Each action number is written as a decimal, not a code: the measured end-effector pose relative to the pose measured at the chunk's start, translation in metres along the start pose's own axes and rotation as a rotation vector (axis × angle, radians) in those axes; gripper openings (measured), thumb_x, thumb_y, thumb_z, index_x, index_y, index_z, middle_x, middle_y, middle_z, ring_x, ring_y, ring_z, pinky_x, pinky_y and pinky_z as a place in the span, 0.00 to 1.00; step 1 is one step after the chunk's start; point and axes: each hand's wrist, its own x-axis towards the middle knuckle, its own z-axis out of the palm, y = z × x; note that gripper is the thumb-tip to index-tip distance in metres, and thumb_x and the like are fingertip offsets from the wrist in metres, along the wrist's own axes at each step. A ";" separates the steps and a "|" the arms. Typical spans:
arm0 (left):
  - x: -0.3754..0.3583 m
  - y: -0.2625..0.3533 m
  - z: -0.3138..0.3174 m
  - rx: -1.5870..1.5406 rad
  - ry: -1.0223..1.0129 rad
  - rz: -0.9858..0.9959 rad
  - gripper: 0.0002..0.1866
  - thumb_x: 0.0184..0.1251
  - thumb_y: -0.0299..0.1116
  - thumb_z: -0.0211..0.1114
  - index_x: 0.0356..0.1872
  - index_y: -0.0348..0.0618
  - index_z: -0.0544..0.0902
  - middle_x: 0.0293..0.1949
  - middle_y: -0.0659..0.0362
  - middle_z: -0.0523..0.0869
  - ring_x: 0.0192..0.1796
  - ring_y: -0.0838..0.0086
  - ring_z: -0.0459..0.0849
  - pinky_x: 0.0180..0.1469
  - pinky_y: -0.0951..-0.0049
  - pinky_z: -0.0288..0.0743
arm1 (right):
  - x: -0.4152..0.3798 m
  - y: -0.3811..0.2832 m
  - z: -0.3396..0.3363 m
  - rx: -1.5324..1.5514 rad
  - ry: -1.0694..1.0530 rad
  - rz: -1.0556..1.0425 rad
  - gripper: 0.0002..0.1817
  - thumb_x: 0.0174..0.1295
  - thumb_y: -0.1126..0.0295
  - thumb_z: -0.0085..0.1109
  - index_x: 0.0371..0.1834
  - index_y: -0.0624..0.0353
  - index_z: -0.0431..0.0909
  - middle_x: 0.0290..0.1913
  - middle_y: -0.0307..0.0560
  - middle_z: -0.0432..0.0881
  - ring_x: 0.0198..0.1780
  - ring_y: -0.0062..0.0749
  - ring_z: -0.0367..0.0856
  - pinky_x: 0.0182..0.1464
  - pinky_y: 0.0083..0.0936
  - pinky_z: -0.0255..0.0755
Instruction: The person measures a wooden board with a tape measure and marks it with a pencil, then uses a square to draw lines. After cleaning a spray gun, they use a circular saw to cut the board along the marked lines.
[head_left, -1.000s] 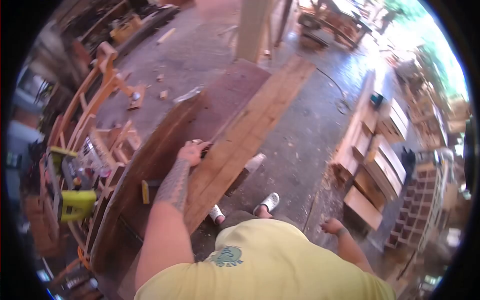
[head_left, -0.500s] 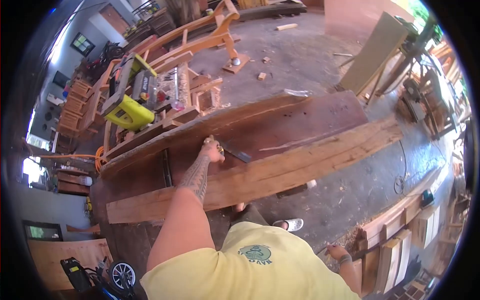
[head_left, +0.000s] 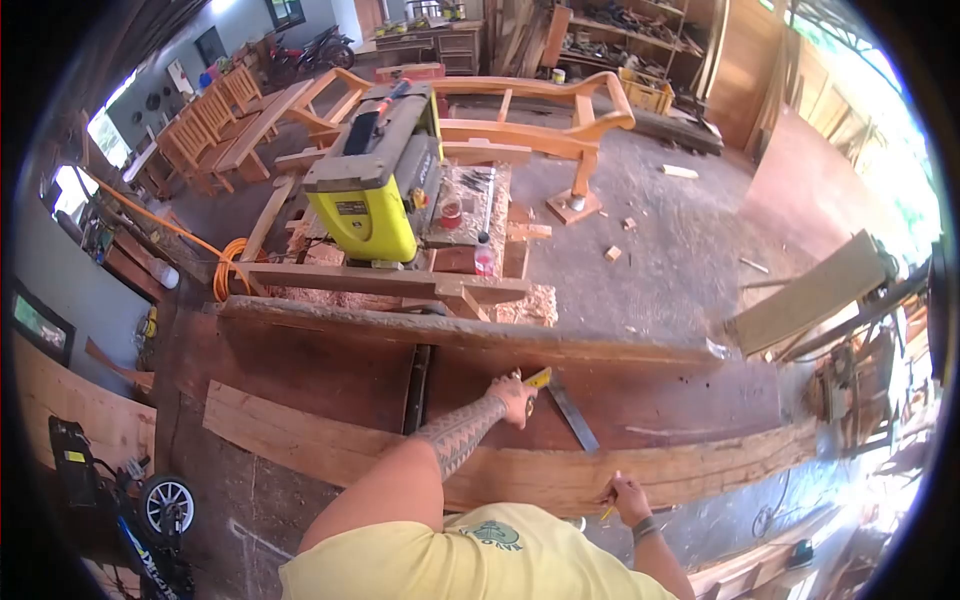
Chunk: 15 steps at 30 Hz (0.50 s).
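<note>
My left hand point(head_left: 513, 400), at the end of a tattooed forearm, is closed at the yellow handle of a try square point(head_left: 573, 413). The square's dark metal blade slants down over a reddish-brown board to the edge of a long wooden plank point(head_left: 690, 472). My right hand point(head_left: 625, 497) is over the plank's near edge, right of my body, with its fingers closed round a thin yellow object like a pencil. A thick rough-edged plank point(head_left: 560, 347) runs along the far side of the reddish-brown board.
Behind the planks are a lime-green machine point(head_left: 365, 220), wood shavings and a red-capped bottle point(head_left: 485, 258). A curved wooden frame point(head_left: 590, 120) stands further back. An orange hose point(head_left: 232, 262) is coiled at left. A wheeled scooter point(head_left: 167, 505) is at lower left.
The view has turned and tilted up. My right hand has come from low on the right to the near plank. The square's yellow handle now shows beside my left hand.
</note>
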 end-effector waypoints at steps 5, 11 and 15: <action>-0.007 -0.036 0.011 0.006 0.157 0.117 0.40 0.42 0.41 0.85 0.64 0.55 0.83 0.77 0.39 0.71 0.70 0.44 0.79 0.69 0.47 0.76 | 0.023 -0.053 0.043 -0.284 0.035 0.215 0.30 0.86 0.49 0.49 0.30 0.61 0.81 0.24 0.43 0.81 0.25 0.31 0.82 0.30 0.36 0.84; 0.000 -0.029 0.029 0.115 0.192 0.063 0.35 0.50 0.38 0.79 0.66 0.55 0.81 0.72 0.42 0.72 0.69 0.48 0.79 0.63 0.48 0.77 | 0.048 -0.052 0.018 -0.108 -0.074 0.300 0.30 0.85 0.48 0.50 0.30 0.62 0.80 0.23 0.43 0.80 0.19 0.36 0.82 0.19 0.39 0.80; -0.005 -0.015 0.006 0.058 0.133 0.020 0.36 0.48 0.38 0.81 0.64 0.54 0.83 0.70 0.44 0.74 0.67 0.47 0.81 0.63 0.48 0.81 | 0.045 -0.058 0.022 -0.074 -0.082 0.283 0.28 0.85 0.49 0.50 0.34 0.62 0.81 0.26 0.48 0.84 0.18 0.38 0.84 0.20 0.37 0.83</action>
